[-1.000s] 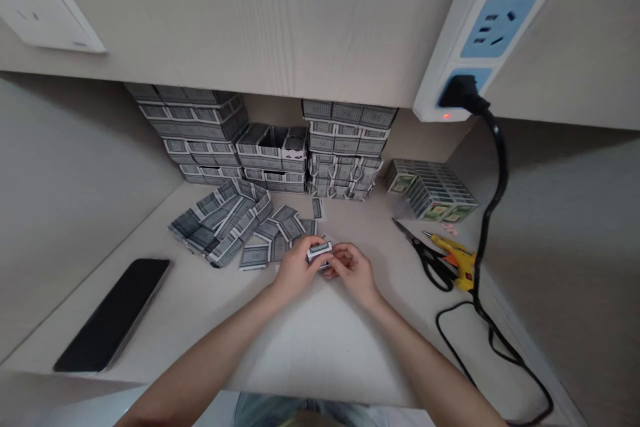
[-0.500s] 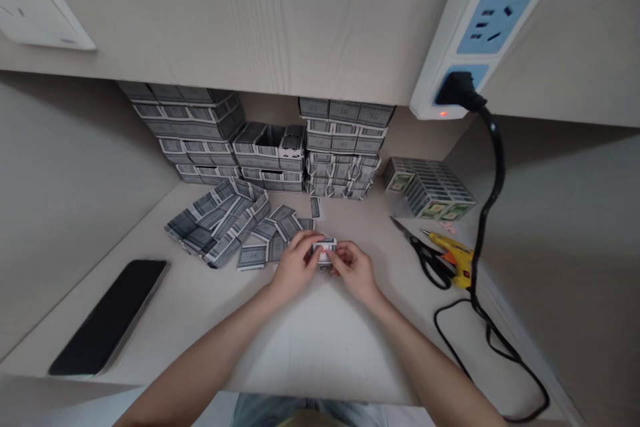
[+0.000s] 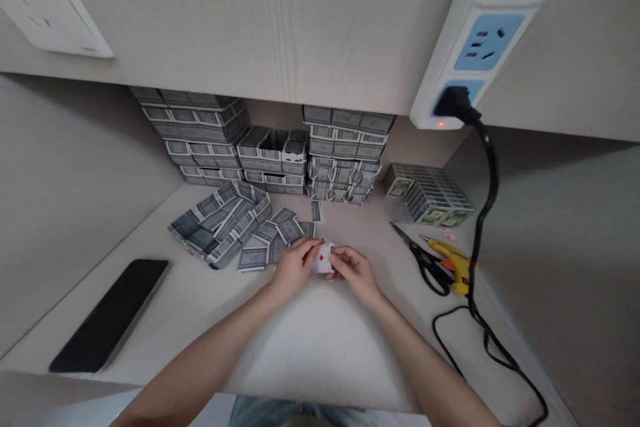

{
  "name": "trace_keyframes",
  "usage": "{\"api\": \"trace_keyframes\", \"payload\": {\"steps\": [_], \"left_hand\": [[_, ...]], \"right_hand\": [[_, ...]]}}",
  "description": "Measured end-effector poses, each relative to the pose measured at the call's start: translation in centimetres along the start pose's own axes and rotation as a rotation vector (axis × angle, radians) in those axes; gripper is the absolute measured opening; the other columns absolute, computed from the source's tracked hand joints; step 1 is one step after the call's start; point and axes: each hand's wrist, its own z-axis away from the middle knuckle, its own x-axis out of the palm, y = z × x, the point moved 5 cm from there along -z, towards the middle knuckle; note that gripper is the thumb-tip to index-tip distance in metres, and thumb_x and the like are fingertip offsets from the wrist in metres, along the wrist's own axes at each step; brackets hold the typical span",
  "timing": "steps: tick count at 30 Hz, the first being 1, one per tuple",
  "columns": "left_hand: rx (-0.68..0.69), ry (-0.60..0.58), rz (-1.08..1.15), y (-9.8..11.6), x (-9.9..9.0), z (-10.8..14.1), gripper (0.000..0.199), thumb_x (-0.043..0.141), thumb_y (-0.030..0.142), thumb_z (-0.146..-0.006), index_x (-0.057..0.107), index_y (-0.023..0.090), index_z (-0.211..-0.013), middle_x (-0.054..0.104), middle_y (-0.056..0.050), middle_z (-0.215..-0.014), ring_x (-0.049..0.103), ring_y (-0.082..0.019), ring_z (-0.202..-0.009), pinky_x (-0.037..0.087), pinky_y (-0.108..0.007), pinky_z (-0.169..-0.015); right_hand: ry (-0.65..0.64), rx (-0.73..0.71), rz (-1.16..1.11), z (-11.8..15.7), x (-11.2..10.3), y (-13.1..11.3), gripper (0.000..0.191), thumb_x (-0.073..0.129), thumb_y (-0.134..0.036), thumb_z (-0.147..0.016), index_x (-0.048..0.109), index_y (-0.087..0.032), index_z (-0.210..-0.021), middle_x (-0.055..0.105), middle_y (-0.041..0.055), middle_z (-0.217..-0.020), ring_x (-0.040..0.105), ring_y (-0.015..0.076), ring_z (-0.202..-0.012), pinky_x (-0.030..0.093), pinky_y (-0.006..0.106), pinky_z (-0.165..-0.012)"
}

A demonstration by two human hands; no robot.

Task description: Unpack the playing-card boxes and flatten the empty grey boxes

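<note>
A playing card (image 3: 321, 259), its white face with a red diamond turned up, is pinched between my two hands over the middle of the desk. My left hand (image 3: 296, 263) grips its left side, and my right hand (image 3: 353, 270) has thumb and fingers closed on its right side. A dark strip shows by my right thumb; whether it is a folded edge I cannot tell. Just beyond my left hand lie several loose cards (image 3: 253, 258), grey patterned backs up. Left of these rests a tray-like piece made of folded cards (image 3: 220, 217).
Stacked blocks of folded cards (image 3: 345, 140) stand along the back. To the right are boxed card decks (image 3: 430, 193), black scissors (image 3: 431, 268), a yellow glue gun (image 3: 459, 267) and a hanging black cable (image 3: 493, 167). A black phone (image 3: 113, 313) lies left. A power strip (image 3: 450, 80) hangs above.
The card in my hands has turned so that more of its white face with the red diamond shows. Both hands stay in nearly the same place. The view has shifted slightly.
</note>
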Motion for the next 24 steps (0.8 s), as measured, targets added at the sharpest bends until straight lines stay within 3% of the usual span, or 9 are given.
{"api": "trace_keyframes", "payload": {"steps": [7, 10, 15, 24], "left_hand": [[-0.109, 0.02, -0.018, -0.6, 0.6, 0.4, 0.019, 0.043, 0.027, -0.082, 0.058, 0.019, -0.092, 0.065, -0.005, -0.087, 0.058, -0.015, -0.081, 0.044, -0.028, -0.075], [-0.108, 0.032, 0.013, -0.3, 0.7, 0.7, 0.019, 0.045, 0.024, -0.08, 0.058, 0.02, -0.093, 0.065, -0.004, -0.088, 0.058, -0.015, -0.082, 0.045, -0.028, -0.074], [-0.051, 0.046, 0.073, 0.3, 0.3, 0.6, 0.02, 0.048, 0.019, -0.077, 0.059, 0.021, -0.093, 0.065, -0.004, -0.095, 0.058, -0.015, -0.089, 0.044, -0.03, -0.08], [-0.129, 0.104, 0.036, 0.0, -0.2, 0.2, 0.017, 0.05, 0.025, -0.077, 0.06, 0.019, -0.088, 0.067, -0.004, -0.087, 0.061, -0.014, -0.075, 0.048, -0.027, -0.071]], "right_hand": [[-0.192, 0.17, -0.248, 0.6, 1.4, 0.1, 0.029, 0.063, -0.043, -0.067, 0.057, -0.016, -0.075, 0.058, 0.0007, -0.072, 0.059, 0.0154, -0.071, 0.052, 0.031, -0.063], [-0.191, 0.218, -0.343, 0.6, 1.6, 0.6, 0.027, 0.065, -0.039, -0.067, 0.056, -0.016, -0.078, 0.059, 0.0015, -0.074, 0.06, 0.0157, -0.072, 0.051, 0.032, -0.068], [-0.189, 0.173, -0.368, 0.5, 1.3, 0.4, 0.029, 0.069, -0.031, -0.064, 0.055, -0.017, -0.085, 0.061, 0.001, -0.076, 0.061, 0.0162, -0.074, 0.05, 0.033, -0.07], [-0.159, 0.16, -0.405, 0.1, 1.0, 0.3, 0.033, 0.068, -0.031, -0.064, 0.054, -0.019, -0.091, 0.065, 0.0036, -0.084, 0.063, 0.0184, -0.075, 0.05, 0.034, -0.068]]}}
